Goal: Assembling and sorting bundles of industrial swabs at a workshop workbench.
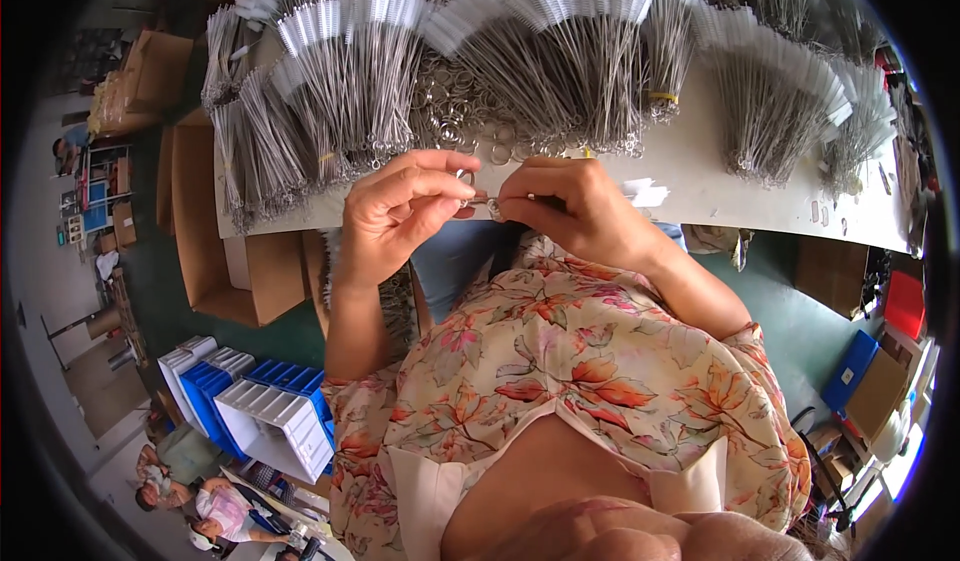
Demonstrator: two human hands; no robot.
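Close to the table's near edge, my two hands meet at the fingertips. My left hand (pixel 385 216) is closed in a pinch on a small metal ring (pixel 466 177). Thumb and curled fingers of my right hand (pixel 585 206) press together beside a small shiny metal piece (pixel 491 204) between the hands; what exactly they grip is mostly hidden. Just beyond lies a loose pile of metal rings (pixel 450 106). Bunches of thin wire-handled brushes with white bristles (pixel 385 71) flank the pile on the left, with more brushes (pixel 590 71) on its right.
Further brush bunches (pixel 770 91) lie on the right of the white table (pixel 690 176). A few small white pieces (pixel 645 193) rest near its front edge. An open cardboard box (pixel 215 271) stands at the left, above blue and white plastic bins (pixel 270 416). Other people sit at the lower left.
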